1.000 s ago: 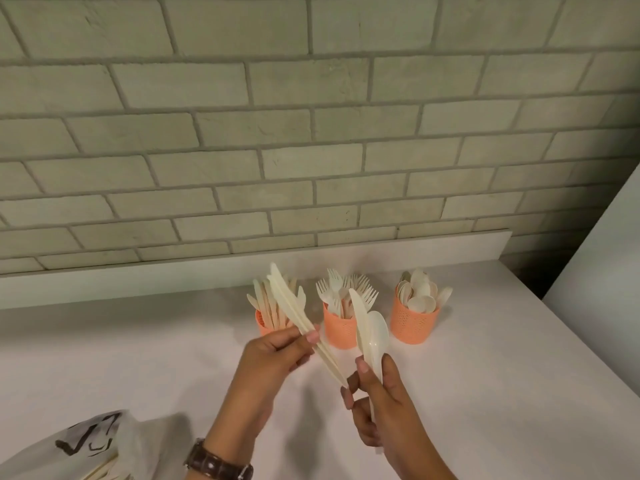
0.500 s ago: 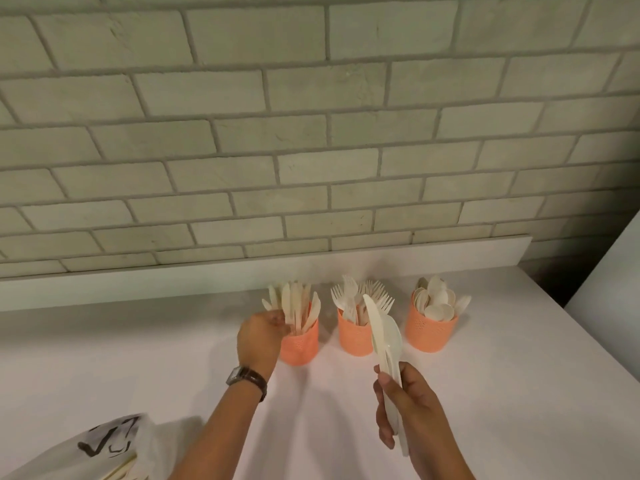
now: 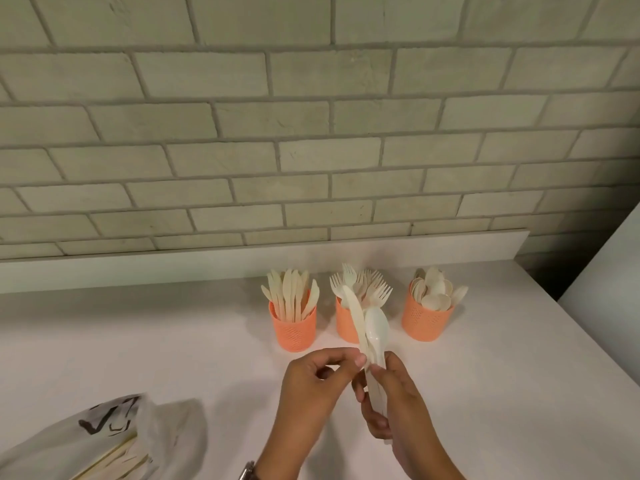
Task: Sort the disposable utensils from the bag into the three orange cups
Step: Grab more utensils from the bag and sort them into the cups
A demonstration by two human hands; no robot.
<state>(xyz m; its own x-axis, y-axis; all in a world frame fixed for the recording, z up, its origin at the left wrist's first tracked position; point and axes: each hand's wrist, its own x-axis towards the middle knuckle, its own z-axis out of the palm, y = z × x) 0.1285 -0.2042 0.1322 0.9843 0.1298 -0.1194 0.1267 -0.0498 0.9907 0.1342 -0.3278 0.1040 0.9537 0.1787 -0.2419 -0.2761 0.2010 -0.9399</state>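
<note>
Back from the knife cup (image 3: 294, 329) comes the left hand (image 3: 318, 386), now low in the centre of the frame, its fingers (image 3: 358, 359) pinching the knife (image 3: 354, 308). The right hand (image 3: 401, 407) grips that knife together with a spoon (image 3: 376, 325), both upright in front of the fork cup (image 3: 344, 327). Lower left on the counter (image 3: 173, 341) lies the bag (image 3: 104, 441); its dark marking can't be read.

Fork cup (image 3: 344, 325): orange, perforated, upright; forks tines-up.
Knife cup (image 3: 294, 329): same kind, just left of fork cup; blades up.
Spoon cup (image 3: 427, 320): right of fork cup; bowls up.
Held knife (image 3: 355, 306), held spoon (image 3: 376, 323): cream, upright, before fork cup.
Bag (image 3: 69, 441): pale, slumped, well left of fork cup and nearer; utensils inside.
</note>
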